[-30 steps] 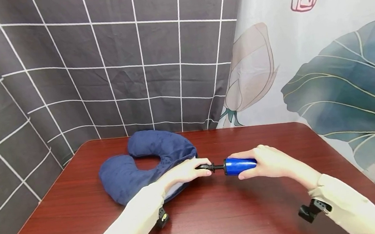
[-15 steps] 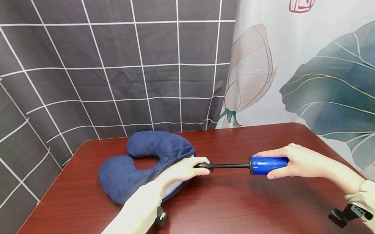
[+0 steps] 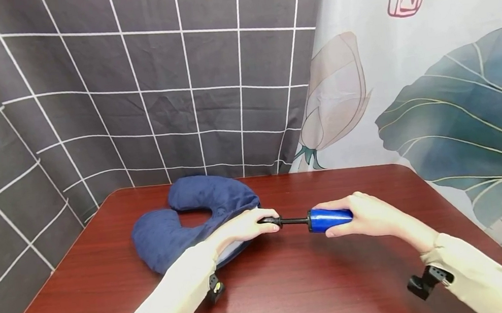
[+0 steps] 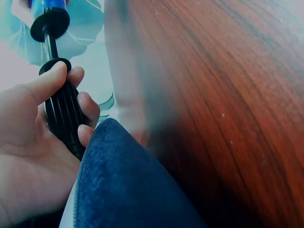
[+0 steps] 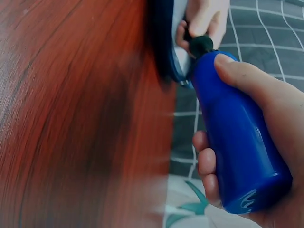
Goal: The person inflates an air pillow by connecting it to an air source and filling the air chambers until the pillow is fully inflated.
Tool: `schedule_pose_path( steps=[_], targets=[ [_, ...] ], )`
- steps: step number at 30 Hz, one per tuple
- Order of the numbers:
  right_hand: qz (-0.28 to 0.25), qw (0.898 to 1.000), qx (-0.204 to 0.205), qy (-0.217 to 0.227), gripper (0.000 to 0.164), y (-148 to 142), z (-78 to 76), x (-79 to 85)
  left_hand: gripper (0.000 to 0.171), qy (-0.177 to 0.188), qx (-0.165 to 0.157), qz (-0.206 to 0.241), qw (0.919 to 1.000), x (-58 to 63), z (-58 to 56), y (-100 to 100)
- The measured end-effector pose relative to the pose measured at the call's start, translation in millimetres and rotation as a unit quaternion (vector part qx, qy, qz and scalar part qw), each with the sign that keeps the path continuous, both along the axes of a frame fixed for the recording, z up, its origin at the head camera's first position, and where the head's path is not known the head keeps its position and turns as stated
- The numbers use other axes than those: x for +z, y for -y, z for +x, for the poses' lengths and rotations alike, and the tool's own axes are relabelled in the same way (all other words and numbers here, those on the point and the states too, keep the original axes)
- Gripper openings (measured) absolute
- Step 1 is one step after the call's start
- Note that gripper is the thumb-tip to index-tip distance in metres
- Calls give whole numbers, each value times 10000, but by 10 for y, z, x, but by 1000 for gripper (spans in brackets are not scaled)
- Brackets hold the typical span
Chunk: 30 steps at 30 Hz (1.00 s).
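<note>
A hand air pump with a blue barrel [image 3: 328, 219] and a thin black rod is held level between my two hands. My left hand [image 3: 245, 225] grips its black ribbed handle [image 4: 64, 111], thumb near the handle's collar. Around the blue barrel curl the fingers and thumb of my right hand [image 3: 372, 215]. Part of the rod [image 3: 294, 221] shows between handle and barrel. A navy U-shaped neck pillow [image 3: 158, 237] lies under and beside my left wrist. Along its edge, a zipper and some white material [image 3: 230, 252] show. Any link between handle and pillow is hidden by my left hand.
All this is over a reddish-brown wooden table [image 3: 293, 295]. Behind it hangs a dark grey curtain [image 3: 159, 110] with white grid lines. At the right is a pale cloth [image 3: 379, 61] with plant drawings.
My right hand first pulled the barrel to the right, baring more of the rod, then came back left, so less rod shows. My left hand and the pillow stay nearly still.
</note>
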State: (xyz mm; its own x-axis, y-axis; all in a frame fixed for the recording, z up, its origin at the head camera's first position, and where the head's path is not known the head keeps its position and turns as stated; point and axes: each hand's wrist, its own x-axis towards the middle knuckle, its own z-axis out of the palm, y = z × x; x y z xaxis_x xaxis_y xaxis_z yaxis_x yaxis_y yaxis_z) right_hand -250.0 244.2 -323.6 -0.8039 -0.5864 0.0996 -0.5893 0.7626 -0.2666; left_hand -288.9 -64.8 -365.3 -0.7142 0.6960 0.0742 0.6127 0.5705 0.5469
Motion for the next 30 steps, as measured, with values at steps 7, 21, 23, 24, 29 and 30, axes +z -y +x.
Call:
schedule_pose_path(
  steps=[7, 21, 23, 24, 29, 30],
  targets=[
    [-6, 9997, 32, -229, 60, 340, -94, -115, 17, 121, -93, 75, 9999, 10, 4, -7],
    [377, 9980, 71, -503, 61, 370, -56, 25, 19, 130, -14, 138, 9998, 49, 13, 20],
    [428, 9980, 44, -456, 62, 291, -26, 62, 18, 119, 7, 93, 9999, 67, 22, 21],
    [430, 9983, 19, -393, 62, 245, -6, 77, 18, 122, -6, 88, 9999, 73, 24, 21],
    [381, 9990, -123, -183, 65, -11, 103, 134, 18, 179, -118, 58, 9998, 89, 25, 24],
    [367, 9991, -127, -171, 65, -65, 125, 143, 18, 196, -110, 52, 9997, 88, 25, 26]
  ],
)
